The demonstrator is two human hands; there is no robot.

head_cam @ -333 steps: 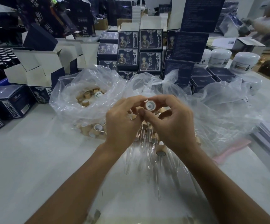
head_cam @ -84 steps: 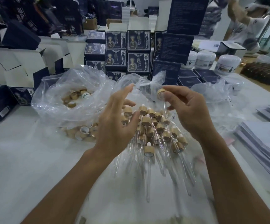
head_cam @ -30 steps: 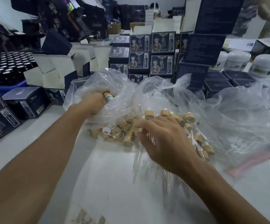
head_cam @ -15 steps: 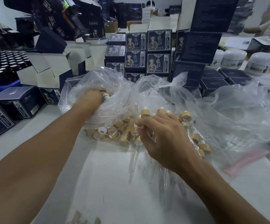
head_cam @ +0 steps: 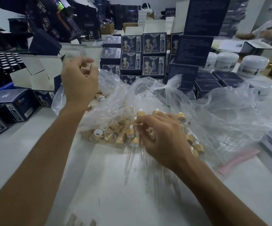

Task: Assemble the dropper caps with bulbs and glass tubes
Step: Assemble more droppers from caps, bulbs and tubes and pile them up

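Starting at the left edge of the tabletop, I am seeing dark blue printed boxes lying on their sides, with a tray of dark bottles sitting behind them toward the far left corner, next to opened white cartons.

My left hand is hovering raised above the mouth of the clear plastic bag. Its fingers are curling inward toward the thumb, and something small seems to be sitting between them, but it is too blurred for me to tell what, or whether they are truly pinching it. Under that hand, loose wooden dropper caps are lying heaped inside the bag, near the middle of the tabletop.

Moving right, assembled droppers with wooden collars, white bulbs and glass tubes are lying in a pile on the plastic, tubes pointing toward the near edge. My right hand is resting palm-down on this pile, its fingers bending and pinching at one glass tube just below a collar.

Behind the bag, stacked blue portrait boxes are standing toward the far edge. Further right, white jars are sitting near the far right corner, and a second person's arm is reaching in beyond them. A pink strip is lying by the right edge.
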